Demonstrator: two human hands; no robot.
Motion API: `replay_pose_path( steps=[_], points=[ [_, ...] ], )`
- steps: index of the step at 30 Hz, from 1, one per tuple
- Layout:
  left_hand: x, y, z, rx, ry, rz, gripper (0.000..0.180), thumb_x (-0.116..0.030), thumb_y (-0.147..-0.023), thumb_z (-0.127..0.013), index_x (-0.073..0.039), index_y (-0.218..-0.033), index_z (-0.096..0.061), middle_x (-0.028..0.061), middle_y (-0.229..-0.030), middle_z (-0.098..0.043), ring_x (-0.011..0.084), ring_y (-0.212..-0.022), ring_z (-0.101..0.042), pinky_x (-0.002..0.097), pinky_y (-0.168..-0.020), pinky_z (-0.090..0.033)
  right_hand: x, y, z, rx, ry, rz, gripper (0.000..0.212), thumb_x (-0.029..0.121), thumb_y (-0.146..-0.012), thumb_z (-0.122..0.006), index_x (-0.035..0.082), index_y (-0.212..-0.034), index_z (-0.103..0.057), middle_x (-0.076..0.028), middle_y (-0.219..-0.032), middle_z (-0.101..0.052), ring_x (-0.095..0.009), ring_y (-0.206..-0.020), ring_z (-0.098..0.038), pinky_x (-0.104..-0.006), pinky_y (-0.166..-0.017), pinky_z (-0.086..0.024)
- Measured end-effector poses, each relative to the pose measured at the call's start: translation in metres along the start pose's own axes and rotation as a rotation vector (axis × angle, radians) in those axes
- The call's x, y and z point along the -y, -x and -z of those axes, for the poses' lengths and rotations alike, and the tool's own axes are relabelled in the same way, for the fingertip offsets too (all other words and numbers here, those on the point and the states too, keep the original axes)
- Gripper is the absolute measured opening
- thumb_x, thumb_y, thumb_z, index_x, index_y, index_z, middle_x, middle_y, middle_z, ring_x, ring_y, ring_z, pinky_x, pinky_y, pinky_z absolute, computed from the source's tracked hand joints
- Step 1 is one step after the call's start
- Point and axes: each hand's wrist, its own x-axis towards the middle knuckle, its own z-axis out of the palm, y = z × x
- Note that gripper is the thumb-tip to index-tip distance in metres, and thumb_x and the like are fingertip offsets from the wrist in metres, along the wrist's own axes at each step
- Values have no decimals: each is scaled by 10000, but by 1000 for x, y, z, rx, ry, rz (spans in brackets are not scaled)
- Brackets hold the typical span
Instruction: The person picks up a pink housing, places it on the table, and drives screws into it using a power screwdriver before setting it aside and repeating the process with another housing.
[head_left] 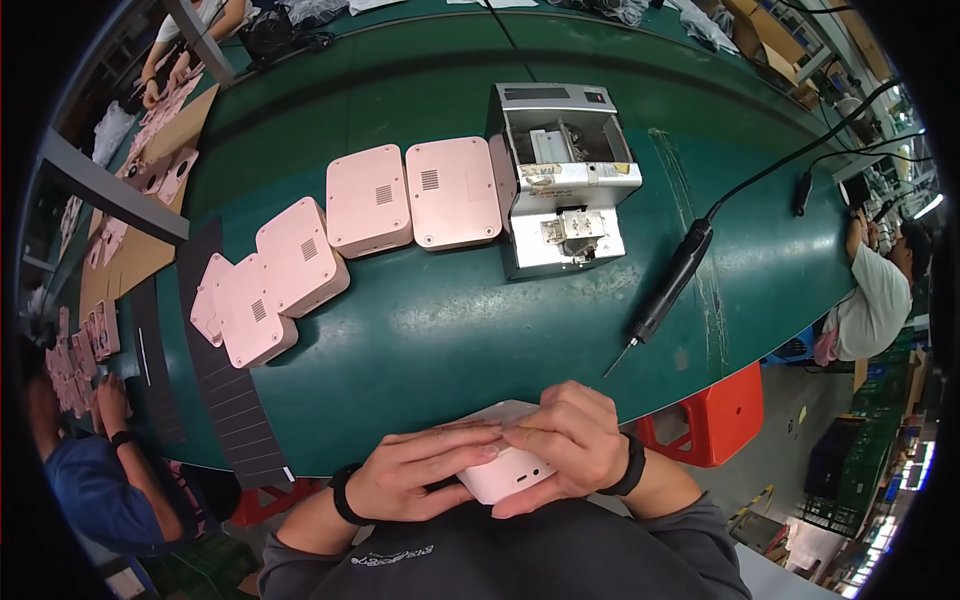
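A pale pink plastic housing [505,476] with rounded corners is held close to my body at the table's near edge. Small port holes show on the side facing me. My left hand [420,472] grips its left side, fingers laid across the top. My right hand [572,440] holds the right side, with bent fingers pressing on the upper face and the thumb underneath. The fingertips of both hands meet near the top edge and hide part of it. Beyond my right hand, a black electric screwdriver [675,280] lies on the table, its bit pointing toward me.
Several similar pink housings [453,195] line up in an arc across the green table [430,330]. A metal screw feeder [575,190] stands behind. A dark lined strip [235,400] lies left. Red stools [725,415] stand below the edge. Other people work left, right and at far left.
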Motion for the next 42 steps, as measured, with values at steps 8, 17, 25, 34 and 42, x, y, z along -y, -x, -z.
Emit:
replay_pose_path(
  steps=[8, 17, 25, 34, 42],
  points=[
    [-7, -13, 9, 7, -780, -30, 421, -40, -823, -695, -98, -1239, -670, 169, -1271, -631, 336, -1180, -625, 437, -1015, -514, -55, 29, 45, -587, 135, -732, 623, 378, -848, -776, -23, -1261, -539, -101, -1009, -612, -178, -889, -591, -295, -813, -488],
    [17, -8, -21, 122, -985, -2, 487, -112, -851, -671, -123, -1333, -606, 176, -1360, -554, 341, -1278, -534, 451, -1084, -428, -143, 49, 97, -364, 438, -1365, 615, 356, -930, -692, -69, -1331, -499, -52, -809, -619, -130, -790, -600, -258, -762, -479],
    [13, -34, 14, -28, -671, 231, 803, -536, -745, -775, -136, -1400, -536, 180, -1440, -480, 373, -1372, -425, 511, -1113, -362, -154, 64, 91, -626, -259, -1078, 449, 353, -953, -643, -12, -1196, -551, -37, -779, -587, -149, -675, -542, -266, -668, -442],
    [41, -48, 11, 121, -698, 153, 799, -534, -754, -760, -106, -1388, -531, 187, -1357, -509, 355, -1312, -450, 499, -1150, -303, -18, -13, 73, -753, -750, -523, 315, 314, -983, -538, 53, -1132, -444, -18, -714, -488, -130, -553, -471, -292, -568, -421],
    [47, -48, 8, 86, -685, 144, 757, -480, -725, -799, -108, -1341, -563, 149, -1280, -535, 319, -1238, -493, 484, -1137, -319, 27, -53, 38, -510, -904, -544, 479, 360, -860, -731, 99, -1073, -390, -55, -707, -517, -181, -559, -519, -347, -534, -456]
  ],
)
